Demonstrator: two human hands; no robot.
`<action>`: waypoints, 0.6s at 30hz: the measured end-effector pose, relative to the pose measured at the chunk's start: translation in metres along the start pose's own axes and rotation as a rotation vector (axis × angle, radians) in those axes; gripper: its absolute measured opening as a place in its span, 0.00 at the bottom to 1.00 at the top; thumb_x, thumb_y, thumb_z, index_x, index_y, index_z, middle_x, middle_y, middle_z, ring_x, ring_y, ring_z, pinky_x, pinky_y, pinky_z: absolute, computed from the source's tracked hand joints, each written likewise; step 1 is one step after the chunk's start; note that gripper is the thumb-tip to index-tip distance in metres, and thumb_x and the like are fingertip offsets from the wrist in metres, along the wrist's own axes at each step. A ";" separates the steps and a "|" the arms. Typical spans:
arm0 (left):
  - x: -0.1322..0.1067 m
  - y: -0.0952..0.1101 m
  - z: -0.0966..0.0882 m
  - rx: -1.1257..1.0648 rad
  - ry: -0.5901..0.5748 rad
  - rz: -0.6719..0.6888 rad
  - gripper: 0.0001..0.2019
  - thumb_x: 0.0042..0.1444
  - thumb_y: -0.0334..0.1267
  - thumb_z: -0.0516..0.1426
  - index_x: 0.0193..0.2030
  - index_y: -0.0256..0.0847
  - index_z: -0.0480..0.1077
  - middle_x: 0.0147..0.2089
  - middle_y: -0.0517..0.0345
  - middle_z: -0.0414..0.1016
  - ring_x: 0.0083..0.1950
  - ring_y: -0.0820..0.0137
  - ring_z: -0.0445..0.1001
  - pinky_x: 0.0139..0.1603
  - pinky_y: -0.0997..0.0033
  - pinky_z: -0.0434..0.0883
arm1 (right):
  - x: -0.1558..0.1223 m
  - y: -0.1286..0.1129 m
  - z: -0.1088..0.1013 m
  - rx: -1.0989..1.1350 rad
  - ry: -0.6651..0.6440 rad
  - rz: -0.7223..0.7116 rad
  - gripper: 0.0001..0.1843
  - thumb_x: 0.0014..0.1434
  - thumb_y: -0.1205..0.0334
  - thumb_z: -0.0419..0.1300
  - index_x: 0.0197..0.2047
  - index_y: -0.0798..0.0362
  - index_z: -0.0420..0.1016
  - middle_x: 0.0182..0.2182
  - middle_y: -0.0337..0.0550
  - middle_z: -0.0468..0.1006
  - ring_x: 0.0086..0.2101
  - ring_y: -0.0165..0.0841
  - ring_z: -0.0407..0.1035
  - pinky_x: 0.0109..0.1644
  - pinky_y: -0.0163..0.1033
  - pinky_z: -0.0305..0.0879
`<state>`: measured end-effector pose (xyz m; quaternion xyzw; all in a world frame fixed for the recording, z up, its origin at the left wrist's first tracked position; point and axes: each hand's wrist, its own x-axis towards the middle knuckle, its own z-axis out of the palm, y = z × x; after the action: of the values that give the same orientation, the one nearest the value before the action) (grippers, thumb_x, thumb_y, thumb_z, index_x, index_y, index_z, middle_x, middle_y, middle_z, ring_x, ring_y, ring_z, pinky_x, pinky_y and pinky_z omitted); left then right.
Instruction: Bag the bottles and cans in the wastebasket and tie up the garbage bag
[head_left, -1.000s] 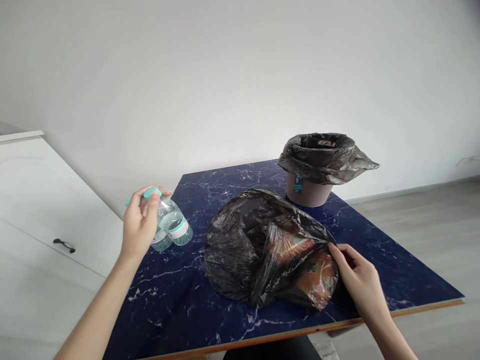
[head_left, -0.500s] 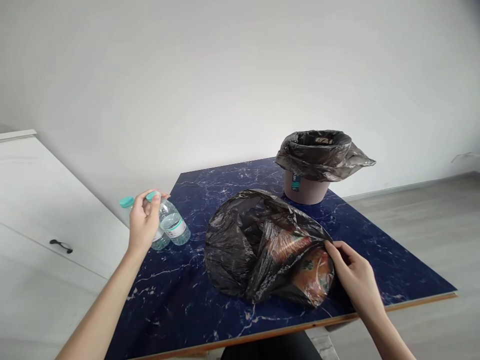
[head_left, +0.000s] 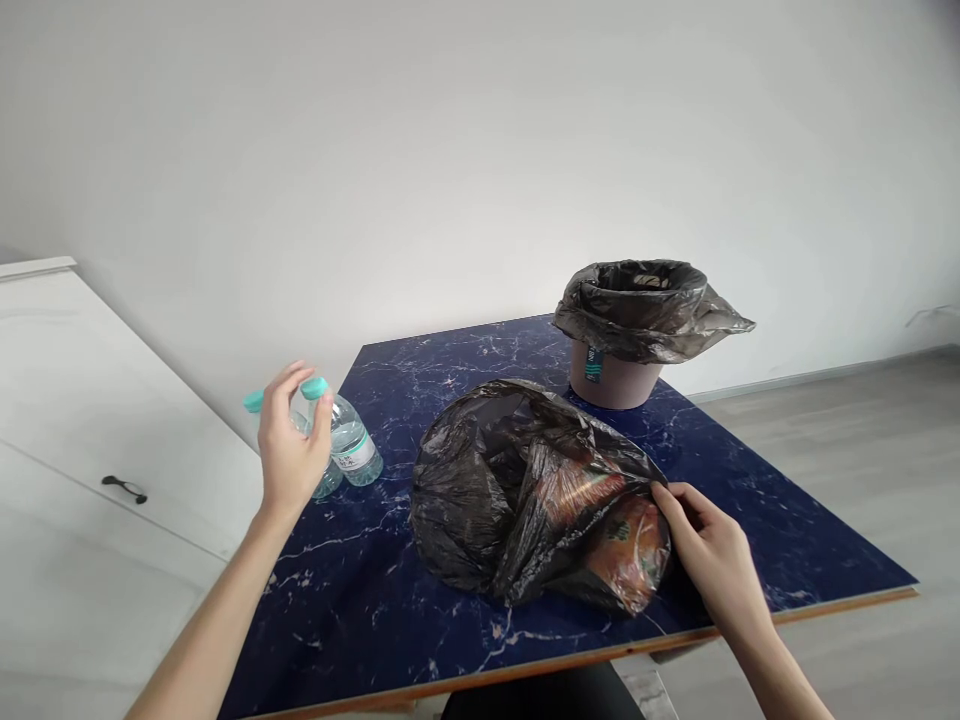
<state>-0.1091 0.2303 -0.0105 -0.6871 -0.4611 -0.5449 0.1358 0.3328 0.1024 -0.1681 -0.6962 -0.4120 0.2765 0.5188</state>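
At the left of the table, my left hand (head_left: 294, 440) is at the neck of a clear water bottle (head_left: 354, 445) with a turquoise cap. Its thumb and fingers are apart around the cap, and the bottle rests on the table. A second bottle (head_left: 253, 401) of the same kind stands just left of it, partly hidden by that hand. My right hand (head_left: 709, 545) pinches the right edge of a black plastic bag (head_left: 461, 500) between thumb and fingers. The bag lies with its mouth spread, and orange-red packages (head_left: 630, 550) show through the thin film.
A pinkish bin (head_left: 615, 380) lined with a black bag stands at the back right of the dark blue marbled table (head_left: 420, 640). A white cabinet (head_left: 112, 400) with a dark handle is on the left. Behind the table rises a plain wall (head_left: 450, 180).
My left hand has loosened its fingers from the bottle cap, and the bottle stands a little straighter. My right hand keeps its pinch on the bag edge.
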 end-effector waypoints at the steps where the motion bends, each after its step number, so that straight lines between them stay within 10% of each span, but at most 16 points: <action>1: -0.002 0.006 -0.001 0.067 0.043 0.080 0.14 0.71 0.40 0.61 0.61 0.43 0.72 0.69 0.41 0.73 0.74 0.51 0.69 0.77 0.43 0.65 | 0.000 0.000 0.000 0.002 0.000 0.002 0.29 0.62 0.28 0.61 0.37 0.48 0.77 0.26 0.36 0.71 0.29 0.34 0.62 0.31 0.36 0.59; 4: -0.016 0.025 -0.001 0.103 0.078 0.286 0.15 0.69 0.31 0.61 0.60 0.42 0.69 0.63 0.40 0.72 0.70 0.49 0.70 0.72 0.40 0.67 | 0.001 0.001 0.000 0.009 -0.002 0.012 0.29 0.61 0.28 0.61 0.38 0.47 0.77 0.26 0.36 0.72 0.28 0.34 0.62 0.30 0.36 0.58; 10: -0.067 0.062 0.009 -0.072 -0.353 0.432 0.11 0.70 0.28 0.57 0.56 0.43 0.67 0.45 0.53 0.76 0.45 0.64 0.80 0.49 0.63 0.80 | 0.001 0.002 0.001 0.006 0.003 -0.008 0.29 0.61 0.28 0.61 0.37 0.48 0.78 0.27 0.35 0.73 0.30 0.34 0.64 0.32 0.35 0.60; 18: -0.080 0.104 0.052 -0.150 -0.832 0.421 0.13 0.78 0.33 0.53 0.64 0.44 0.71 0.60 0.49 0.81 0.67 0.56 0.75 0.68 0.49 0.73 | 0.003 0.002 0.001 0.009 0.013 -0.046 0.29 0.61 0.29 0.61 0.37 0.48 0.78 0.28 0.37 0.75 0.33 0.37 0.67 0.35 0.35 0.62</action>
<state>0.0059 0.1716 -0.0668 -0.9336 -0.2861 -0.2156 -0.0030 0.3343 0.1055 -0.1703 -0.6859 -0.4234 0.2619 0.5308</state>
